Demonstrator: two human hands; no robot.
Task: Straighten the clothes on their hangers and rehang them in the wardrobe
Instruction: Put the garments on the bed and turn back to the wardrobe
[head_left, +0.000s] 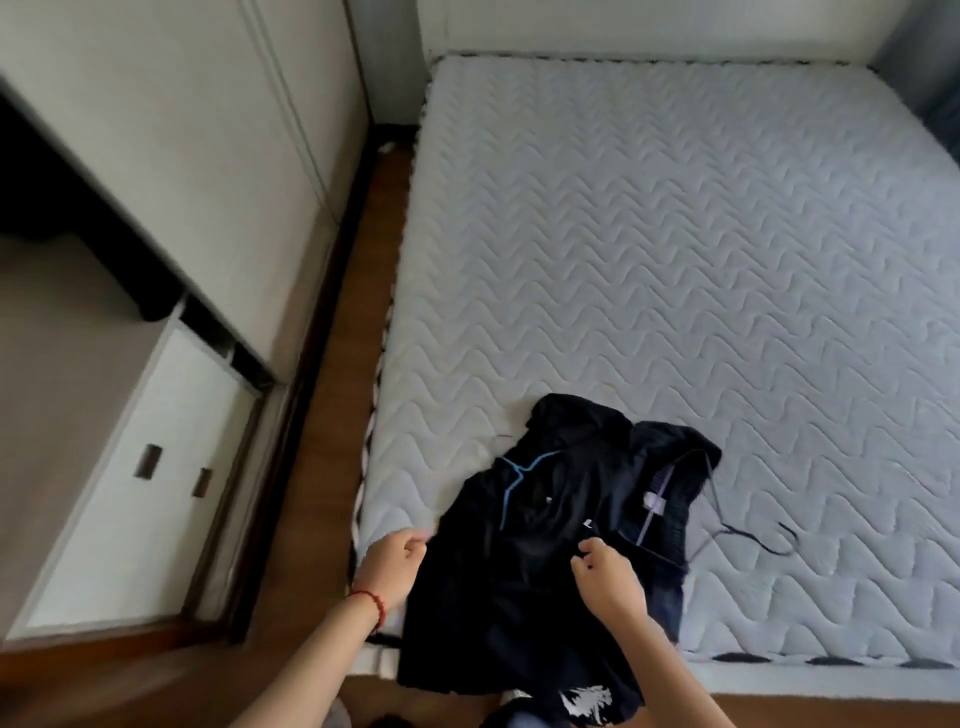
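Note:
A heap of black clothes (561, 519) lies on the near left corner of the mattress (675, 260), part of it hanging over the bed's front edge. A blue hanger (514, 480) shows in the left garment. A dark hanger (748, 535) sticks out to the right of the right garment. My left hand (392, 569), with a red bracelet on its wrist, pinches the left edge of the front garment. My right hand (608, 577) pinches the black cloth near its middle.
The wardrobe (171, 171) stands to the left with pale doors and an open dark section; white drawers (156, 467) with two handles sit below. A strip of wooden floor (332, 415) runs between wardrobe and bed.

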